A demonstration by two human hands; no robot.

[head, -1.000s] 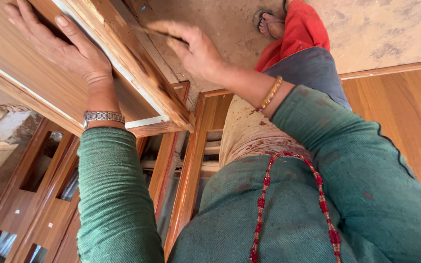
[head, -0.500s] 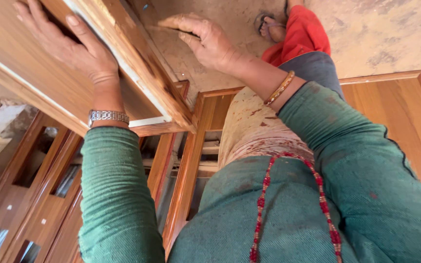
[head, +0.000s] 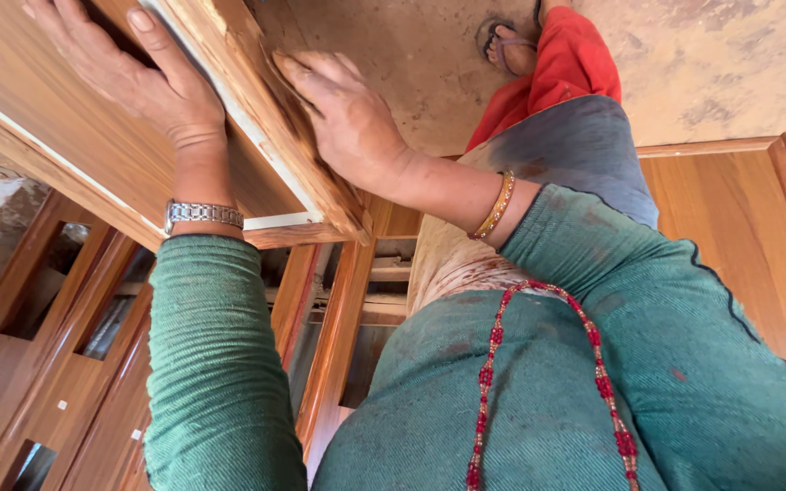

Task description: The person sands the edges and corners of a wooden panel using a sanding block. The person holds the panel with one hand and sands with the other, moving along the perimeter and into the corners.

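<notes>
Since the view is looking down along the person's own chest, everything reads a bit upside down, so bear with me. Far left there are finished wooden cabinets (head: 43, 364) with glass-fronted openings, I count at least two tall units, maybe more out of frame. Then the left hand (head: 152, 86) lies flat on the broad face of the wooden door panel (head: 65, 155), palm down and fingers spread, so its grip isn't closed on anything, it's just pressing. A metal watch (head: 202, 215) sits on that wrist, one of it. The panel itself is raised in front of the person, tilted, with a pale strip running along its frame edge.

Next over, the right hand (head: 352, 118) is laid against the raw, lighter edge of the same panel, fingers together and flat along the wood; again no closed grip that I can see, and I can't tell whether anything thin sits under the palm. One gold bangle (head: 499, 205) on that wrist.

My guess on handling: solid framed wood, stiff, fairly heavy, smooth on the finished face so palms could slide; the frame edges look like the safer place to take hold.

Lower middle, one red bead necklace (head: 539, 364) over the green sweater. Top right, one sandalled foot (head: 507, 45) on the dusty floor (head: 730, 64), and one more wooden panel (head: 739, 227) lying at the right
</notes>
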